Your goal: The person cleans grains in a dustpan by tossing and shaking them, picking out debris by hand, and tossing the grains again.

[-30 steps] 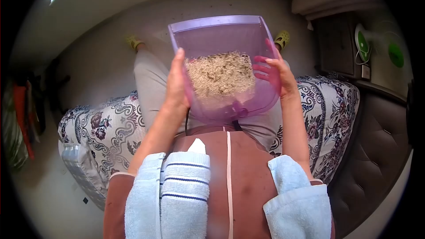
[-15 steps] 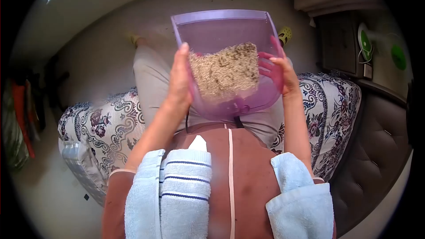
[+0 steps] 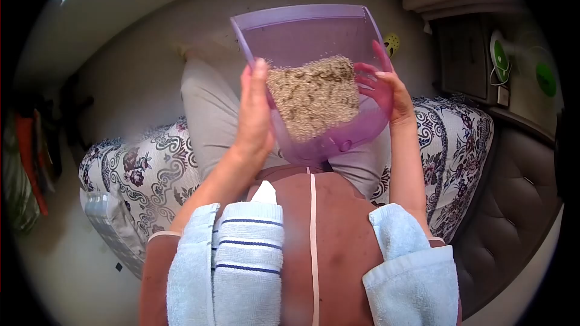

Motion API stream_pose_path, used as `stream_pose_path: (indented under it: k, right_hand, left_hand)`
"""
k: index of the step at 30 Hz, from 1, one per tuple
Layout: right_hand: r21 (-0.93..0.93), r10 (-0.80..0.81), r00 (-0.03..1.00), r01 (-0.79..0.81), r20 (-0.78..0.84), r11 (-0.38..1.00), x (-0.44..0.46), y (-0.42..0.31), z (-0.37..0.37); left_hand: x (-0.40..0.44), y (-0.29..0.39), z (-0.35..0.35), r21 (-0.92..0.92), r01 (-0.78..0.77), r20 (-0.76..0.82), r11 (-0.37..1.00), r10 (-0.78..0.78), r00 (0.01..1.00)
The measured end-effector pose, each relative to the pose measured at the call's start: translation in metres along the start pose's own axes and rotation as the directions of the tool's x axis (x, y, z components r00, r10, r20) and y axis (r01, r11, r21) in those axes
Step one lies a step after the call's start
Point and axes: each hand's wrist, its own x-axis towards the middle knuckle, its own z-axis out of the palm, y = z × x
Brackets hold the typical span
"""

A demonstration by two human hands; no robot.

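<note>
In front of my lap I hold a translucent purple plastic bin (image 3: pixel 302 39), tilted with its open side facing up toward me. Pale beige grains flecked with dark bits (image 3: pixel 317 96) lie heaped inside, toward the near end. My left hand (image 3: pixel 255 111) is closed on the left wall, its thumb along the edge. On the other side my right hand (image 3: pixel 397 93) grips the right wall, with its thumb by the rim. Through the purple plastic the spread fingers of that hand show behind the wall.
My legs (image 3: pixel 211 105) extend beneath the bin. I sit on a patterned floral cover (image 3: pixel 145 163). A light blue towel (image 3: pixel 251 265) hangs over my chest. At right are a dark tufted headboard (image 3: pixel 513 205) and a green-and-white round object (image 3: pixel 498 57). One yellow clog (image 3: pixel 391 43) is on the floor.
The bin has moved slightly away from me and to the right, with both hands on it. The grains have shifted and their surface pattern differs, with a few specks near the upper edge.
</note>
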Motion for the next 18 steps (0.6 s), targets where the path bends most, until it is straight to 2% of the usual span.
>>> stream_pose_path:
  k: [1, 2, 5, 6, 8, 9, 11, 12, 15, 16, 18]
  right_hand:
    - [0.04, 0.0, 0.999, -0.002, 0.048, 0.999, 0.001, -0.003, -0.006]
    - [0.074, 0.021, 0.997, -0.027, 0.08, 0.997, -0.002, -0.004, -0.008]
    - [-0.109, -0.082, 0.988, 0.068, -0.128, 0.992, -0.014, 0.001, 0.053]
    - [-0.085, -0.097, 0.982, 0.084, -0.164, 0.993, -0.021, 0.009, 0.08]
    - [-0.104, -0.186, 0.975, 0.174, -0.119, 0.979, -0.022, 0.034, 0.103]
    - [-0.124, -0.224, 0.969, 0.211, -0.101, 0.97, -0.018, 0.041, 0.106]
    - [-0.109, -0.041, 0.993, 0.029, -0.114, 0.994, -0.01, 0.023, 0.08]
    - [-0.099, 0.045, 0.992, -0.057, -0.12, 0.993, -0.005, 0.011, 0.061]
    - [-0.02, -0.002, 0.999, 0.002, 0.035, 1.0, -0.003, -0.003, 0.01]
    - [-0.005, -0.001, 0.999, 0.001, 0.038, 1.0, -0.005, -0.006, 0.005]
    - [-0.047, -0.019, 0.998, 0.016, -0.064, 0.999, -0.01, 0.004, 0.019]
  left_hand:
    - [-0.008, -0.009, 0.008, -0.051, -0.041, 0.009, 0.998, 0.041, 0.999]
    - [-0.012, -0.013, 0.009, -0.012, -0.074, -0.064, 0.997, 0.073, 0.995]
    - [0.022, 0.005, -0.052, -0.058, 0.219, -0.023, 0.974, -0.221, 0.975]
    - [0.034, 0.015, -0.074, -0.066, 0.251, 0.028, 0.966, -0.249, 0.968]
    - [0.046, 0.029, -0.106, -0.078, 0.309, 0.124, 0.948, -0.298, 0.946]
    - [0.045, 0.03, -0.102, -0.08, 0.296, 0.099, 0.952, -0.288, 0.953]
    - [0.038, 0.03, -0.081, -0.077, 0.265, 0.044, 0.961, -0.262, 0.964]
    - [0.03, 0.02, -0.059, -0.078, 0.195, -0.017, 0.978, -0.196, 0.98]
    - [0.009, -0.009, -0.013, -0.149, 0.012, 0.062, 0.989, -0.003, 0.998]
    - [0.006, -0.007, -0.015, -0.103, 0.05, 0.01, 0.993, -0.049, 0.999]
    - [0.003, 0.0, -0.027, -0.022, 0.139, -0.1, 0.99, -0.141, 0.985]
